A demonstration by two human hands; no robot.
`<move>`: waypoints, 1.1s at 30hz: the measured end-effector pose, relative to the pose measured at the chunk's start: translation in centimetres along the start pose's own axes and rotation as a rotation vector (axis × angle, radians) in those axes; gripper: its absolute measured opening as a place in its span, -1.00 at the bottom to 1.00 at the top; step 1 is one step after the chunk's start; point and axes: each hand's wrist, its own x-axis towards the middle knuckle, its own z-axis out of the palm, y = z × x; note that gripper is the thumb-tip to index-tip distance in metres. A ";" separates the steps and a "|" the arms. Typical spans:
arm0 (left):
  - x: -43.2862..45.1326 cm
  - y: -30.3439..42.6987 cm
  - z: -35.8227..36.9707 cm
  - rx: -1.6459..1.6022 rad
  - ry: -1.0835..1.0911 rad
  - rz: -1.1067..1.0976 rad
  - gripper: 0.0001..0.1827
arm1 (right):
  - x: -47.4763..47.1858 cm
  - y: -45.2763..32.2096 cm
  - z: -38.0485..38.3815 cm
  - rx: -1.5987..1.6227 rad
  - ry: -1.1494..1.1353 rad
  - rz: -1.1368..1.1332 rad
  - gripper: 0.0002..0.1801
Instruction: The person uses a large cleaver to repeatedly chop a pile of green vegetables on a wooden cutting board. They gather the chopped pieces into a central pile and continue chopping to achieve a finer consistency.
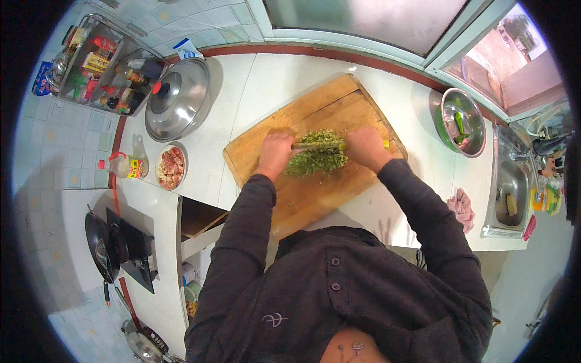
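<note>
A wooden cutting board [313, 199] lies at an angle on the white counter in front of me. Finely chopped green vegetable [317, 161] is heaped at its middle. Across the heap runs a knife [317, 145], seen nearly edge-on. My right hand [366, 146] is closed around its handle, whose yellow end shows past the fist. At the other end of the blade, my left hand [277, 152] has its fingers closed on the tip part. The fingertips of both hands are partly hidden from above.
Left of the board are a bowl of cut raw meat [171, 167], a plastic bottle [125, 166], a large steel lid [181, 102] and a wok [100, 247]. To the right stand a steel bowl with green peppers [460, 122], a pink cloth [461, 211] and a sink [510, 199].
</note>
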 end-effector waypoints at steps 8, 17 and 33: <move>-0.2 -0.5 0.2 0.039 -0.026 -0.006 -0.72 | -0.5 -0.7 0.3 -0.001 -0.040 0.029 -0.85; -0.2 -0.1 -0.6 -0.035 0.006 -0.069 -0.77 | 1.1 -0.4 -2.4 -0.007 0.029 -0.129 -0.87; 0.5 0.1 -0.2 0.075 0.047 -0.001 -0.68 | 1.6 0.8 -0.1 0.056 -0.068 -0.027 -0.84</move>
